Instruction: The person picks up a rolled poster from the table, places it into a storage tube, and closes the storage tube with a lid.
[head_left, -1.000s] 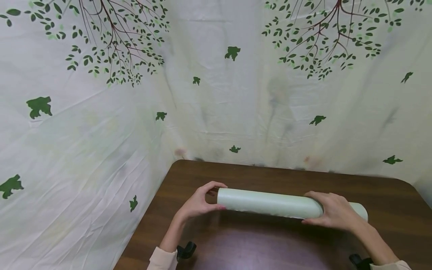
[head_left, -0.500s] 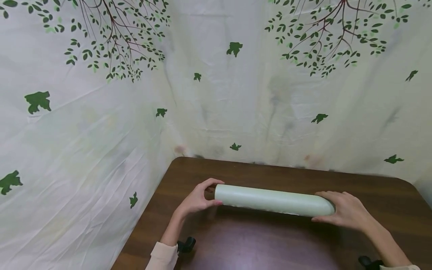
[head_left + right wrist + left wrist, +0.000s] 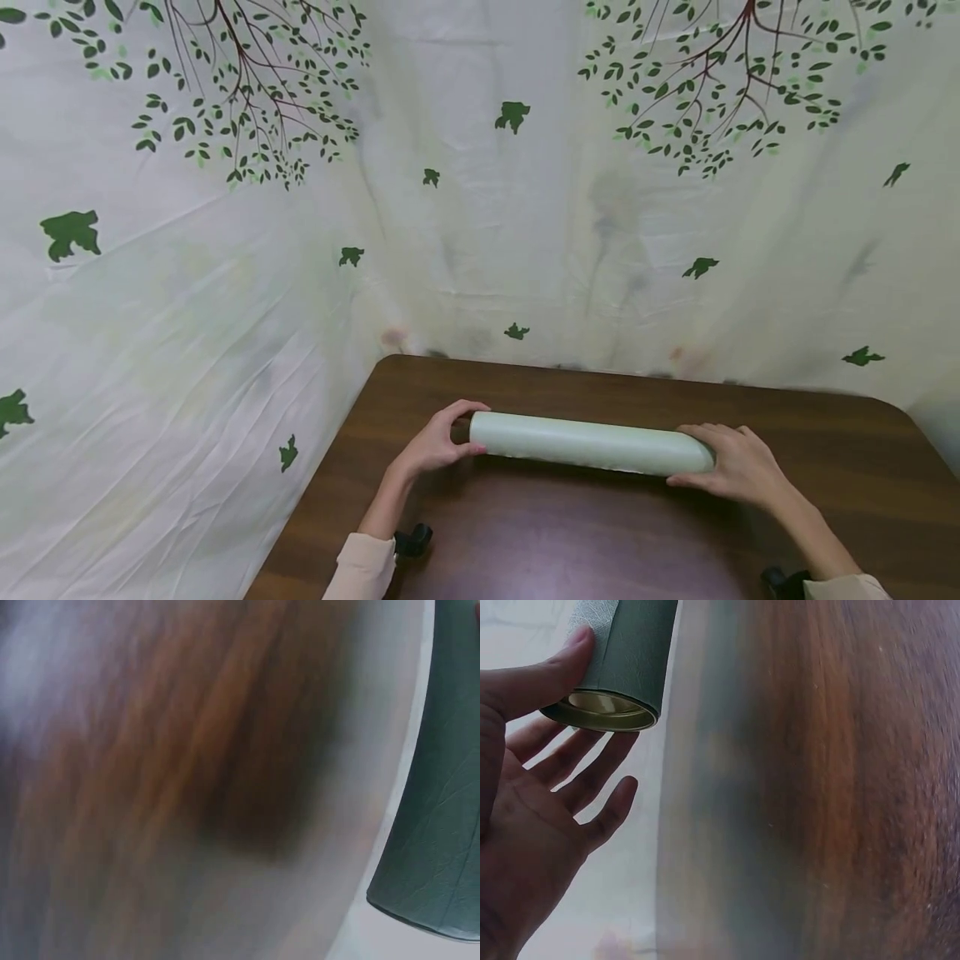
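Note:
A long pale green tube (image 3: pixel 585 440) lies crosswise over the brown table, tilted slightly down to the right in the head view. My left hand (image 3: pixel 437 440) holds its left end between thumb and fingers. In the left wrist view, that end has a metal rim (image 3: pixel 604 720) with a recessed shiny disc, and the thumb presses on the tube's side. My right hand (image 3: pixel 738 467) grips the right end, fingers over the far side and thumb on the near side. The right wrist view shows a dark-looking stretch of the tube (image 3: pixel 435 847); the hand is almost wholly outside it.
The brown wooden table (image 3: pixel 570 533) has rounded far corners. Behind it and to the left hangs a pale cloth (image 3: pixel 457 250) printed with branches and green leaves. Dark straps with small mounts sit at both wrists (image 3: pixel 412 542).
A stretch of tube showed beyond my right hand a second ago; now the tube's visible part ends at that hand. The right hand went right, then back left. My left hand kept its grip.

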A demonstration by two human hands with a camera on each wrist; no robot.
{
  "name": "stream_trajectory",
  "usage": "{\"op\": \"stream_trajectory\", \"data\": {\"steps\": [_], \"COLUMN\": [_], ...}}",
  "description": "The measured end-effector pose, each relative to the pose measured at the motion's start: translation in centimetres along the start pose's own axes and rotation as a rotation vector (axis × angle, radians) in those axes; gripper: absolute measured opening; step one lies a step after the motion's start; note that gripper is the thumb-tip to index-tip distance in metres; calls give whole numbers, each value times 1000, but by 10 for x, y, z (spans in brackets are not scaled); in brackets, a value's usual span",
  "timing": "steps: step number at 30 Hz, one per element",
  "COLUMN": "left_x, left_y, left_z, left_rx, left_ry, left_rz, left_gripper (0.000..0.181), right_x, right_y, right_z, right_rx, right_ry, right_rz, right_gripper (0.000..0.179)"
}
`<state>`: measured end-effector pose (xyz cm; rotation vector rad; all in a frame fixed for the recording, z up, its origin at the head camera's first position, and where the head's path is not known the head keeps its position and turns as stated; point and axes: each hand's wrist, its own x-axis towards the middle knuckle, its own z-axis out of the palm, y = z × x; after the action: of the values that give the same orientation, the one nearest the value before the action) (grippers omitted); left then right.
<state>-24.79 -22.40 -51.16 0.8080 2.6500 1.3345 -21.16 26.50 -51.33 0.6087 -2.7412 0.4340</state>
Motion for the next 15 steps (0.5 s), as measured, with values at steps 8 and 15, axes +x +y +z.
{"op": "stream_trajectory", "data": {"steps": [8, 15], "left_x": [-2, 1], "left_y": [-19, -26], "left_z": [-3, -7], "left_rx": [-27, -51], "left_ry": [-24, -55], "left_rz": [-55, -66], "left_gripper": [58, 58], "right_x": [6, 12], "right_y": [-6, -7], "right_z": [15, 20], "right_rx": [20, 25], "right_ry": [-91, -129], "right_rz": [54, 67], "right_gripper": [87, 87]}}
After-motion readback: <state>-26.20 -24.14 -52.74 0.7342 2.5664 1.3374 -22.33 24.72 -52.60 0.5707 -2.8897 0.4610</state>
